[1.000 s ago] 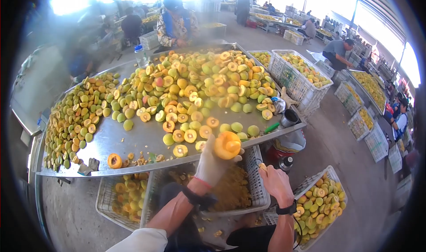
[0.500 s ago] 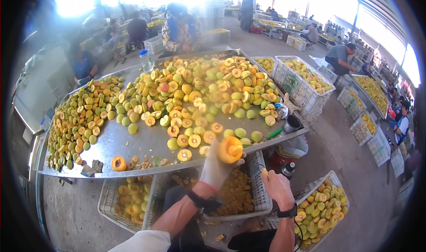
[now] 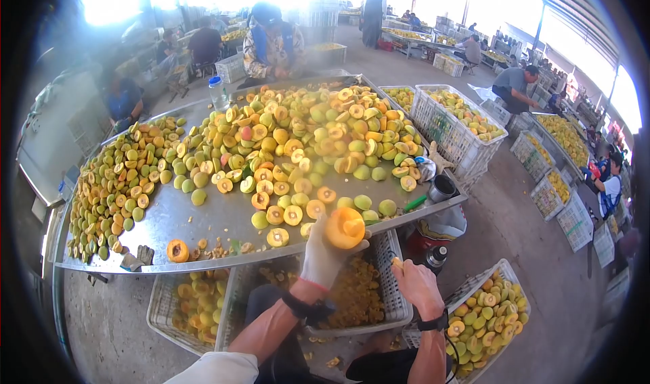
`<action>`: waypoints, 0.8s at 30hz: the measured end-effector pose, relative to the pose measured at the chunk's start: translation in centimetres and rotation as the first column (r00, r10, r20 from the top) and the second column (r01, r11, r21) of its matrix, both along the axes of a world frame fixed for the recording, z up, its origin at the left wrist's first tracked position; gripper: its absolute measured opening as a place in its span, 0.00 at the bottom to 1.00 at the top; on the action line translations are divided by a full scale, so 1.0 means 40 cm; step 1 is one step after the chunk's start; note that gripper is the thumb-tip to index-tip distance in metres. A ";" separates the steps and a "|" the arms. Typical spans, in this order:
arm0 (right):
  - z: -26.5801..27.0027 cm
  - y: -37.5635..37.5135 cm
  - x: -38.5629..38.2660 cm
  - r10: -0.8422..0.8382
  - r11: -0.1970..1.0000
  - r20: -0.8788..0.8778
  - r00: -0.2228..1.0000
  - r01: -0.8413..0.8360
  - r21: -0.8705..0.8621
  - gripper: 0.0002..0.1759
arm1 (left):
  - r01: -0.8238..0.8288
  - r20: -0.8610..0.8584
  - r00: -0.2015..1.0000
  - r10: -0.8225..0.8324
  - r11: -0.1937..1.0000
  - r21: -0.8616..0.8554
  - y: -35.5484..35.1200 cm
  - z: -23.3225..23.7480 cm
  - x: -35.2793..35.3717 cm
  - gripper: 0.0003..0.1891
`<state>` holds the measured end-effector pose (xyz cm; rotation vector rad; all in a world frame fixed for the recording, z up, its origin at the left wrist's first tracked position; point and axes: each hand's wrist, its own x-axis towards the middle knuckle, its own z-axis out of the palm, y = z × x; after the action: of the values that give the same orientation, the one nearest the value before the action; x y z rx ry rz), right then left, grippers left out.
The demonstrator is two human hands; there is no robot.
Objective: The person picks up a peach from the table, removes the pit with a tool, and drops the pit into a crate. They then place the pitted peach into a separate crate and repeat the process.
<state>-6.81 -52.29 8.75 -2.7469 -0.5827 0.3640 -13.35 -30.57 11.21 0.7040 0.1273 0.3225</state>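
My left hand [image 3: 323,252], in a pale glove, is closed round a cut yellow peach [image 3: 345,228] above the table's front edge. The peach has bright orange flesh, with a hollow and a raised piece on the side facing right. My right hand [image 3: 418,286] is bare and curled into a grip, lower and to the right, apart from the peach. A small tan tip [image 3: 398,263] pokes out by its thumb; the rest of that object is hidden. Below my hands sits a crate [image 3: 404,307] with brownish-yellow scraps.
Peach halves [image 3: 291,133] are heaped on the metal table [image 3: 223,230]. On it also lie a glove [image 3: 139,258], a green-handled tool [image 3: 415,203], a metal cup [image 3: 443,188] and a bottle [image 3: 218,94]. A crate of peaches [image 3: 489,309] stands at right; a person [image 3: 271,46] sits opposite.
Both hands keep their grips and have shifted only slightly, the right one a little to the left. The whole view has moved slightly left.
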 end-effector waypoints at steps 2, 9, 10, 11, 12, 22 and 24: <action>0.005 0.004 -0.003 0.002 1.000 -0.010 1.000 -0.002 0.001 0.26 | 0.013 0.010 1.000 -0.012 0.999 -0.044 -0.001 0.010 -0.004 0.18; 0.001 0.009 -0.007 0.009 1.000 -0.026 1.000 -0.009 -0.004 0.26 | 0.017 -0.009 1.000 -0.017 0.998 -0.054 -0.002 -0.001 -0.001 0.18; 0.000 0.011 -0.007 0.015 1.000 -0.021 1.000 -0.015 0.000 0.26 | 0.013 -0.009 1.000 -0.014 0.999 -0.047 -0.001 -0.004 0.000 0.18; -0.002 0.011 -0.007 0.020 1.000 -0.016 1.000 -0.020 0.003 0.26 | 0.006 -0.008 1.000 -0.007 1.000 -0.011 -0.001 -0.011 0.003 0.18; -0.004 0.010 -0.006 0.025 1.000 -0.010 1.000 -0.025 0.006 0.26 | 0.006 -0.009 1.000 -0.006 1.000 0.007 -0.003 -0.012 0.004 0.17; 0.000 0.009 -0.006 0.023 1.000 -0.011 1.000 -0.023 -0.006 0.26 | 0.080 -0.006 0.996 -0.084 0.964 -0.253 -0.003 -0.002 -0.002 0.24; 0.001 0.009 -0.007 0.018 1.000 -0.011 1.000 -0.018 -0.002 0.26 | 0.073 -0.007 0.997 -0.077 0.971 -0.226 -0.004 -0.011 0.002 0.26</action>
<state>-7.09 -51.92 8.80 -2.7417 -0.6051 0.3838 -13.29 -30.72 10.76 0.4847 0.1494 0.2252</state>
